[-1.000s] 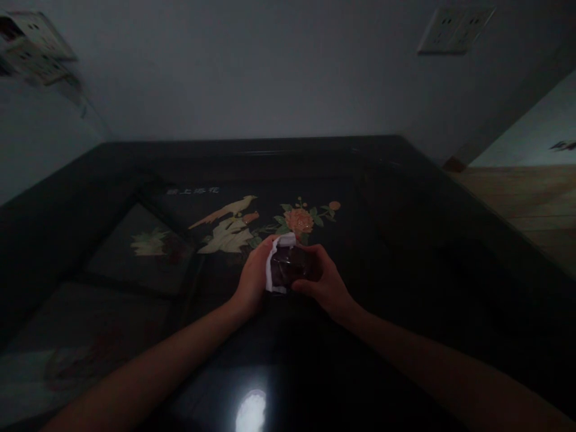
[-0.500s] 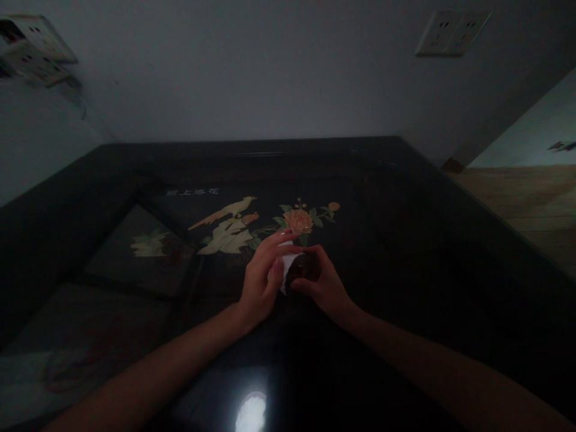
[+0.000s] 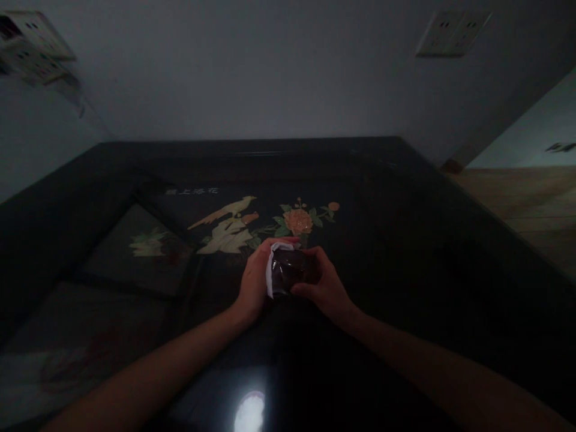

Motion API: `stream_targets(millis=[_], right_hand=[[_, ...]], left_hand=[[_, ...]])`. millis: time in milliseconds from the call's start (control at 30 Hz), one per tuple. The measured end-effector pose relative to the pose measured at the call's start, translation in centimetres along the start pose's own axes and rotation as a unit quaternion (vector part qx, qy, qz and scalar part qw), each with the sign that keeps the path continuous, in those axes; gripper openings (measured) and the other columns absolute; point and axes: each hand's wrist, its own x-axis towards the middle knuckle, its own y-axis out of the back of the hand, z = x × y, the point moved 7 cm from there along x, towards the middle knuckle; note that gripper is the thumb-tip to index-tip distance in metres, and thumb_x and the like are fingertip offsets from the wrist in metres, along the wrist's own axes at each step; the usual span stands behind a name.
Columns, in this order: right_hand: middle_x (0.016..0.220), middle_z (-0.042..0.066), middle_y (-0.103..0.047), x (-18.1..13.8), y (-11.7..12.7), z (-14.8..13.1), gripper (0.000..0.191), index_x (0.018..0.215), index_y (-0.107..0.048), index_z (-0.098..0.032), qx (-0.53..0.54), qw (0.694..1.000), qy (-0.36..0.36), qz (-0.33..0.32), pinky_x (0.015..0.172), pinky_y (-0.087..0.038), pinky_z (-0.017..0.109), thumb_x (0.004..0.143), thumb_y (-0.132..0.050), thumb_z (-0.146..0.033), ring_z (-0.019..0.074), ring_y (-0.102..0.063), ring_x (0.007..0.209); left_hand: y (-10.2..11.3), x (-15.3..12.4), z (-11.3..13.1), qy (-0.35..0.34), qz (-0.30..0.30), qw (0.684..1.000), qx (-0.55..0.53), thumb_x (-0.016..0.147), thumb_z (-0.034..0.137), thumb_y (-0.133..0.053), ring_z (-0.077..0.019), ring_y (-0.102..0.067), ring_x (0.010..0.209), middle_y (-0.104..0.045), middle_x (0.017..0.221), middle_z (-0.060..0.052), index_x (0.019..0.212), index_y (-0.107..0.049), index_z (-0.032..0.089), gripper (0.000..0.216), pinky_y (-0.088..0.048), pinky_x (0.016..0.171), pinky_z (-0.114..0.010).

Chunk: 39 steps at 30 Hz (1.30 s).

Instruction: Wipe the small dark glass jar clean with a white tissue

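Observation:
A small dark, shiny, cup-like object (image 3: 290, 267), apparently glass, is held between my two hands above the black tabletop (image 3: 369, 312). My right hand (image 3: 327, 283) grips its right side, thumb at the near side and fingers at the far side. On the left, a white tissue (image 3: 271, 273) lies along the object's edge. My left hand (image 3: 256, 276) curls around the tissue from behind and presses it to that edge; most of its fingers are hidden. Dim light blurs the object's exact shape.
The glossy tabletop carries an inlaid picture of a bird (image 3: 234, 207) and a flower (image 3: 297, 222). Behind it rises a pale wall with a socket plate (image 3: 453, 34) at right and a power strip (image 3: 33, 57) at left. Wooden floor (image 3: 535, 192) shows at right.
My left hand has shifted slightly left, its fingers and thumb moving off the front of the object. More of the dark object and the tissue's edge now shows. My right hand keeps its grip.

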Motion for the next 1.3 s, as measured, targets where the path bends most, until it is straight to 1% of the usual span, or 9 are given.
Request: stream_targets(millis=[167, 300, 467, 600, 700, 767, 900, 1067, 1300], right_hand=[[0.103, 0.002, -0.059, 0.2, -0.3, 0.1, 0.065, 0.092, -0.047, -0.026, 0.015, 0.999, 0.026, -0.022, 0.081, -0.051, 0.037, 0.044, -0.089, -0.041, 0.0231, -0.060, 0.099], [0.104, 0.002, -0.057, 0.2, -0.4, 0.3, 0.067, 0.092, -0.047, -0.026, 0.034, 0.999, 0.025, -0.023, 0.083, -0.050, 0.037, 0.042, -0.090, -0.041, 0.0225, -0.058, 0.101], [0.096, 0.001, -0.060, 0.1, -0.5, 0.2, 0.067, 0.096, -0.047, -0.026, 0.020, 0.999, 0.012, -0.022, 0.079, -0.050, 0.037, 0.046, -0.088, -0.043, 0.0215, -0.060, 0.093], [0.091, 0.000, -0.060, 0.0, -0.3, -0.2, 0.065, 0.095, -0.047, -0.025, 0.011, 1.000, 0.015, -0.009, 0.075, -0.050, 0.035, 0.048, -0.088, -0.043, 0.0201, -0.060, 0.087], [0.093, 0.000, -0.059, 0.0, -0.2, -0.4, 0.060, 0.093, -0.047, -0.025, -0.010, 1.000, 0.022, -0.005, 0.075, -0.050, 0.034, 0.051, -0.087, -0.041, 0.0197, -0.059, 0.088], [0.096, 0.001, -0.058, 0.1, -0.2, -0.4, 0.059, 0.094, -0.048, -0.025, -0.012, 1.000, 0.024, -0.006, 0.077, -0.050, 0.035, 0.052, -0.086, -0.040, 0.0203, -0.059, 0.091], [0.093, 0.000, -0.060, 0.1, -0.1, -0.4, 0.062, 0.094, -0.048, -0.025, -0.009, 1.000, 0.021, 0.002, 0.078, -0.050, 0.036, 0.048, -0.088, -0.037, 0.0212, -0.060, 0.092], [0.095, 0.000, -0.062, 0.1, -0.2, 0.1, 0.064, 0.094, -0.048, -0.026, 0.012, 1.000, -0.005, -0.004, 0.078, -0.051, 0.037, 0.046, -0.089, -0.037, 0.0215, -0.061, 0.091], [0.102, 0.001, -0.062, 0.2, -0.5, 0.3, 0.063, 0.095, -0.049, -0.026, 0.042, 0.998, 0.013, -0.034, 0.083, -0.050, 0.037, 0.048, -0.088, -0.040, 0.0212, -0.061, 0.096]], left_hand=[[-0.9, 0.2, -2.4, 0.191, 0.011, 0.964, -0.184, 0.087, 0.034, -0.040, -0.0236, -0.067, 0.087, -0.072, 0.088, -0.009, 0.084, -0.069, 0.013, 0.036, -0.051, 0.083, -0.036], [-0.7, 0.0, -2.8, 0.201, 0.025, 0.964, -0.171, 0.088, 0.035, -0.036, -0.0244, -0.067, 0.090, -0.072, 0.086, -0.010, 0.086, -0.069, 0.012, 0.040, -0.051, 0.084, -0.037], [0.3, -0.3, 0.6, -0.050, 0.015, 0.997, 0.058, 0.092, 0.036, -0.036, -0.0232, -0.062, 0.102, -0.069, 0.102, -0.009, 0.096, -0.066, 0.016, 0.037, -0.047, 0.089, -0.036], [-1.4, -1.6, 4.1, -0.313, -0.090, 0.900, 0.290, 0.094, 0.026, -0.036, -0.0222, -0.054, 0.114, -0.065, 0.109, -0.010, 0.097, -0.065, 0.018, 0.030, -0.041, 0.098, -0.039], [-2.5, -2.3, 4.7, -0.394, -0.147, 0.825, 0.376, 0.092, 0.021, -0.039, -0.0222, -0.055, 0.113, -0.066, 0.106, -0.010, 0.101, -0.064, 0.017, 0.027, -0.042, 0.096, -0.040], [-2.6, -2.2, 4.8, -0.398, -0.149, 0.820, 0.383, 0.092, 0.021, -0.037, -0.0218, -0.056, 0.110, -0.067, 0.104, -0.010, 0.100, -0.064, 0.017, 0.028, -0.042, 0.096, -0.040], [-1.7, -1.4, 4.2, -0.314, -0.115, 0.888, 0.315, 0.094, 0.025, -0.035, -0.0216, -0.058, 0.107, -0.069, 0.098, -0.008, 0.092, -0.066, 0.018, 0.033, -0.042, 0.097, -0.039], [0.4, 0.4, 0.6, -0.040, -0.009, 0.995, 0.092, 0.090, 0.033, -0.039, -0.0225, -0.065, 0.091, -0.071, 0.094, -0.007, 0.090, -0.068, 0.017, 0.034, -0.050, 0.083, -0.035], [-0.8, 0.4, -2.7, 0.208, 0.030, 0.957, -0.200, 0.083, 0.030, -0.043, -0.0247, -0.067, 0.091, -0.072, 0.085, -0.010, 0.083, -0.068, 0.011, 0.031, -0.053, 0.083, -0.036]])
